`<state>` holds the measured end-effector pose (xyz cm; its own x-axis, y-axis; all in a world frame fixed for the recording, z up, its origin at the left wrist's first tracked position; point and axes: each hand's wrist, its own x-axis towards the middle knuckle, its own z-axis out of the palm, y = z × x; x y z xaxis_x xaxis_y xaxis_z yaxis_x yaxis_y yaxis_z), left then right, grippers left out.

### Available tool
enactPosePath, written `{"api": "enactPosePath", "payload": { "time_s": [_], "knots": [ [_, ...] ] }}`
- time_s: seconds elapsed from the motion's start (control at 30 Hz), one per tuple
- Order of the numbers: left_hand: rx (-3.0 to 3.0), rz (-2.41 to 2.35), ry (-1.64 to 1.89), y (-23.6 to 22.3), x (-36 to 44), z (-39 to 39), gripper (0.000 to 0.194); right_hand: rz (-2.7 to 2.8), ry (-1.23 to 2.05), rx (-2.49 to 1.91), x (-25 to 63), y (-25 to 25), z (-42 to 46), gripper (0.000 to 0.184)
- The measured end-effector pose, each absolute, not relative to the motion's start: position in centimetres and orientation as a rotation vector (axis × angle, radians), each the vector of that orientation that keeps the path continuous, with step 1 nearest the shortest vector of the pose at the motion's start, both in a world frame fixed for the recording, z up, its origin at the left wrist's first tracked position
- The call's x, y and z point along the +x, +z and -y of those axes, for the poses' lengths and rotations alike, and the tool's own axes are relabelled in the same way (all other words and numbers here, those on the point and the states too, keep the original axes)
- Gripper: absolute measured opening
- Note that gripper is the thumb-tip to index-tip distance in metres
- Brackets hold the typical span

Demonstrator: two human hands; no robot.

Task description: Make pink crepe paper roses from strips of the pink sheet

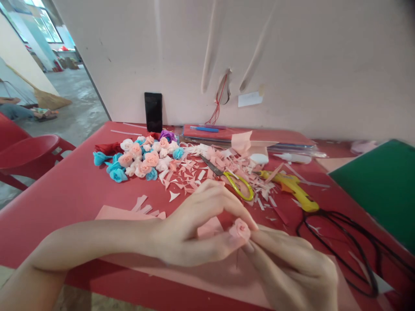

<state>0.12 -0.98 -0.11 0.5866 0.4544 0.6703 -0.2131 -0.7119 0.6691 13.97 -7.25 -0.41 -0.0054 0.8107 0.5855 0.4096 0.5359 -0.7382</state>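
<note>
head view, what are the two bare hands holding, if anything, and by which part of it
A small pale-pink paper rose: the left hand has its bloom between thumb and index finger; the right hand pinches its lower right edge.

one head camera looks forward and down over the table point(74, 194); left hand point(189, 218) and right hand point(295, 263) close, panel point(292, 52) beyond

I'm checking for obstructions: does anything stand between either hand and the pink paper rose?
Nothing visible does: the left hand holds the pink paper rose directly, and the right hand reaches right up to its edge.
</note>
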Motion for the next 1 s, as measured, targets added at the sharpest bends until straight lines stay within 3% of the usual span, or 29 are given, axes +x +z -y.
{"api": "enactPosePath", "payload": {
  "time_s": [0.6, 1.0],
  "knots": [
    [2.234, -0.226, 1.227, -0.2, 0.0, 1.1, 0.013, 1.75, 0.195, -1.154, 14.8, -0.9, 8.1, 0.014],
    [2.221, -0.215, 1.263, -0.6, 0.1, 1.3, 0.012, 1.93, 0.164, -1.069, 16.1, -0.8, 8.1, 0.021]
  ]
}}
